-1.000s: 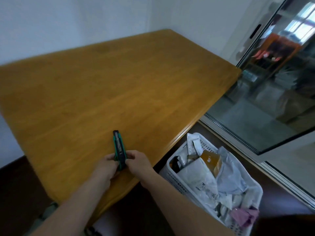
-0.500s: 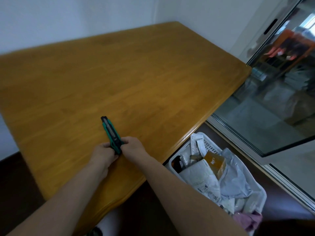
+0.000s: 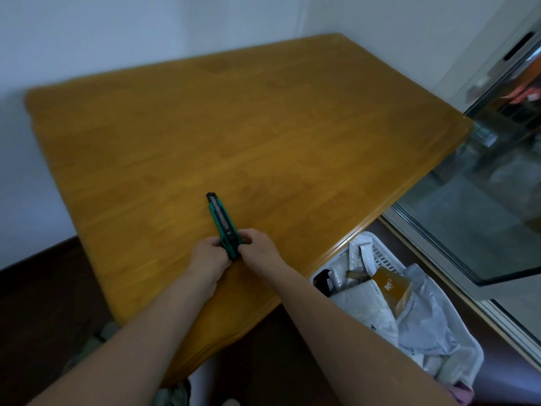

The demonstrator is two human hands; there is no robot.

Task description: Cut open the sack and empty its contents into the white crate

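Observation:
A green and black utility knife (image 3: 222, 221) lies flat on the wooden table (image 3: 263, 136), its tip pointing away from me. My left hand (image 3: 208, 259) pinches its near end from the left and my right hand (image 3: 257, 249) pinches it from the right. No blade shows beyond the tip. The white crate (image 3: 377, 254) stands on the floor by the table's right front corner, filled with grey and white mailer bags and an orange packet (image 3: 392, 290). No sack is in view.
A glass sliding door (image 3: 483, 183) with its metal track runs along the right, close behind the crate. White walls meet behind the table. Dark floor lies to the left and below the table's near edge.
Both hands keep their hold on the knife's near end. The knife has turned a little so its tip points further left; the view has shifted and shows more of the table.

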